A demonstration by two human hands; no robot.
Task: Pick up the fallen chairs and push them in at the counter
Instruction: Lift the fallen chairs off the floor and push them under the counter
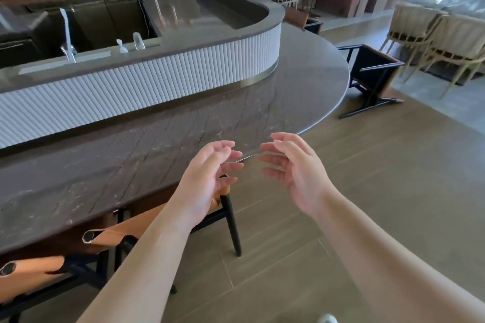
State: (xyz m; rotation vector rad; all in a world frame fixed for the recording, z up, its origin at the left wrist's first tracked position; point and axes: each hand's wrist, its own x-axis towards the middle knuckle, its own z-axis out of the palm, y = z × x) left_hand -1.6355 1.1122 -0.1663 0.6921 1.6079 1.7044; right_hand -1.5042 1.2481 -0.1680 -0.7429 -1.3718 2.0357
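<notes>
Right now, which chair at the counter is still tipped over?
The dark-framed chair by the counter's rounded far end, right of frame, lying on its side. The tan-backed chairs nearest the hands stand upright, tucked under the counter.

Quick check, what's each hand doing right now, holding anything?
Left hand: open, fingers loosely curled, holding nothing, in the air by the counter edge.
Right hand: open, fingers relaxed, holding nothing.
</notes>
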